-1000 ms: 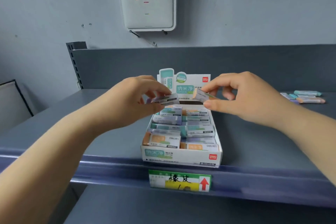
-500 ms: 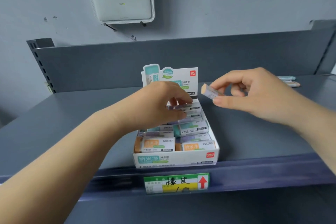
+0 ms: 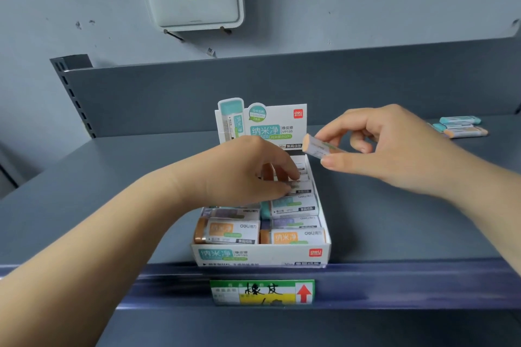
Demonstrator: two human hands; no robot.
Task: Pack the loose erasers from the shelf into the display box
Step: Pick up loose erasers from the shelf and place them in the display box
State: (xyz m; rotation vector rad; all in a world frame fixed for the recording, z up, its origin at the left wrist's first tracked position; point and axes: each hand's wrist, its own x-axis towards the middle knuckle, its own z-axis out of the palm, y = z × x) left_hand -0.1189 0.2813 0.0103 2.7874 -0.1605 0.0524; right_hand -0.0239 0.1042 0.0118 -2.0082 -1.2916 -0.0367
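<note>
The right hand (image 3: 394,149) pinches an orange-tipped eraser (image 3: 320,146), long axis level, above the display box's (image 3: 262,256) back right corner; the left hand (image 3: 248,172) presses an eraser inside.

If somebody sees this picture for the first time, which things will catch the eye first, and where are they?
First, the white cardboard display box at the front edge of the grey metal shelf, with the left hand pressing a sleeved eraser into its back rows. Just right of it, above the box, the right hand pinches an orange-ended eraser. Far right on the shelf lie a few loose erasers.
</note>
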